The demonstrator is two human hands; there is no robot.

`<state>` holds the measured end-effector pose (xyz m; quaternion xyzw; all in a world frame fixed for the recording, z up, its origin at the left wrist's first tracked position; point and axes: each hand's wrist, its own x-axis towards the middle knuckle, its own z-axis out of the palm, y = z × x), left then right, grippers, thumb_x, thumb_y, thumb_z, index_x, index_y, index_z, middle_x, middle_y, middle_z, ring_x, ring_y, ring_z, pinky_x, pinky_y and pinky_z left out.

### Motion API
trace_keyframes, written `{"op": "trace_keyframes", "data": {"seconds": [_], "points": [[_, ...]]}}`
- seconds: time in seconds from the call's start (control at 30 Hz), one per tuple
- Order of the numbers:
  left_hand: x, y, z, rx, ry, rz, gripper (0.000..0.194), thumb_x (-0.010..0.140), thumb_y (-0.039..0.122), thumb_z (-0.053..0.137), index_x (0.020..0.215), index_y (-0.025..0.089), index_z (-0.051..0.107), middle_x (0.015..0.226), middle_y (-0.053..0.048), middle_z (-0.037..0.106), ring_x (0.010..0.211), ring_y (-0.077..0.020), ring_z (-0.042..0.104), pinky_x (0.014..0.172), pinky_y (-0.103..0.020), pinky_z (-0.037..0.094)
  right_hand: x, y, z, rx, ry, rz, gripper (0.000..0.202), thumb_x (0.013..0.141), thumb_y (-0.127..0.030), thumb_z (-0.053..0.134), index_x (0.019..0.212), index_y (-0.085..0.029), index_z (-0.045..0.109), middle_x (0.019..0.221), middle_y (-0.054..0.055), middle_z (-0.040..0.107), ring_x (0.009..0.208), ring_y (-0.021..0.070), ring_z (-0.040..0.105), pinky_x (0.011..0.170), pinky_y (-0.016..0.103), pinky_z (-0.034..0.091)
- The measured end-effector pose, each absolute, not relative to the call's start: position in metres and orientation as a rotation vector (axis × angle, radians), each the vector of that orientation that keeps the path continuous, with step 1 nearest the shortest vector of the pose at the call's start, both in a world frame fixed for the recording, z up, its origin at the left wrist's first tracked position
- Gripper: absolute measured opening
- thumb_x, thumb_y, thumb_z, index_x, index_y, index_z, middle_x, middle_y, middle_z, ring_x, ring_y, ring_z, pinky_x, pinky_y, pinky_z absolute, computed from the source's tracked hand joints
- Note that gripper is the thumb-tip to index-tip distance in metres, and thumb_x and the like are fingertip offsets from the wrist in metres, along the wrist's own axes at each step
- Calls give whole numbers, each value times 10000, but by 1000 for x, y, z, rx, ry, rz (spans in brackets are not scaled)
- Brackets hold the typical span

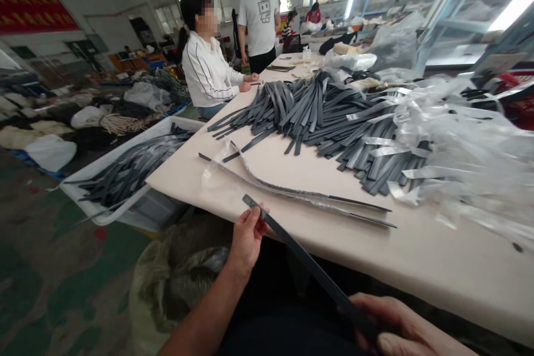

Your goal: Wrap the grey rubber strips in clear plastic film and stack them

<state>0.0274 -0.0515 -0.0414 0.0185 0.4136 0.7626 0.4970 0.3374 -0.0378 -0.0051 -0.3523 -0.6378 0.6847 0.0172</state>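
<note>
In the head view, a dark strip slants from the centre to the lower right; its tip pokes past my left hand, thumb and fingers pinching it, while my right hand clasps its lower stretch.

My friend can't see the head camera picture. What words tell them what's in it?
A person's left hand and right hand hold a long dark strip at a pale table heaped with similar strips and clear plastic. A whitish bin of dark strips stands at the left, and someone in a white jacket is by the table.
</note>
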Motion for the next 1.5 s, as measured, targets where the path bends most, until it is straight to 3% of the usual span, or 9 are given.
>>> {"op": "trace_keyframes", "data": {"seconds": [0.13, 0.23, 0.4, 0.6, 0.83, 0.93, 1.07, 1.3, 1.5], "points": [[36, -63, -42, 54, 1054, 1820, 397, 521, 329, 937, 808, 124, 755, 735, -39, 738, 619, -100, 646, 552, -171, 512, 291, -43, -16, -961, -2080, 2189, 501, 907, -618, 494, 909, -144, 657, 648, 3, 577, 552, 110, 492, 505, 198, 367], [52, -75, -44, 82, 1023, 1768, 376, 551, 334, 927, 807, 115, 760, 771, -52, 743, 687, -112, 662, 640, -188, 543, 252, -44, -25, -1017, -2029, 2184, 448, 927, -570, 449, 884, -148, 593, 560, -33, 525, 446, 84, 426, 434, 179, 305], [60, -94, -51, 187, 976, 1685, 321, 641, 326, 884, 839, 105, 764, 818, -74, 746, 708, -130, 665, 650, -207, 550, 206, -33, -22, -901, -2046, 2013, 374, 927, -507, 447, 867, -163, 583, 598, -13, 590, 446, 97, 499, 437, 184, 360], [15, -97, -50, 51, 1062, 1925, 335, 563, 312, 921, 799, 133, 765, 839, -63, 758, 772, -138, 684, 724, -215, 560, 218, -34, -43, -988, -2127, 1972, 386, 946, -478, 435, 903, -144, 624, 654, 15, 631, 518, 118, 560, 496, 207, 412], [53, -110, -69, 188, 1044, 1742, 319, 648, 353, 875, 840, 118, 775, 845, -86, 748, 733, -144, 661, 679, -235, 535, 192, -26, -52, -951, -2258, 1716, 375, 959, -456, 410, 819, -168, 605, 643, 22, 658, 523, 136, 595, 518, 223, 453], [42, -113, -70, 108, 1128, 1838, 348, 596, 373, 900, 817, 134, 779, 863, -84, 753, 789, -157, 670, 688, -226, 530, 203, -24, -58, -920, -2337, 1734, 362, 950, -450, 443, 817, -167, 625, 683, 31, 673, 573, 147, 620, 534, 223, 457], [27, -121, -76, 20, 1215, 1852, 418, 538, 410, 922, 831, 146, 784, 876, -88, 762, 769, -138, 665, 661, -200, 515, 230, -28, -76, -984, -2346, 1854, 412, 965, -476, 405, 874, -156, 647, 681, 36, 670, 588, 155, 622, 531, 225, 452], [53, -119, -81, 205, 1090, 1696, 311, 683, 381, 852, 841, 124, 778, 847, -90, 744, 756, -154, 654, 702, -250, 524, 194, -29, -68, -889, -2320, 1733, 496, 962, -559, 367, 736, -171, 579, 660, 37, 647, 555, 148, 595, 532, 237, 436], [23, -111, -77, 70, 1198, 1841, 401, 596, 412, 897, 854, 127, 781, 864, -109, 759, 744, -140, 659, 658, -208, 497, 220, -27, -70, -921, -2325, 1853, 528, 926, -651, 412, 793, -177, 602, 662, 21, 630, 566, 143, 577, 531, 235, 424]]}}
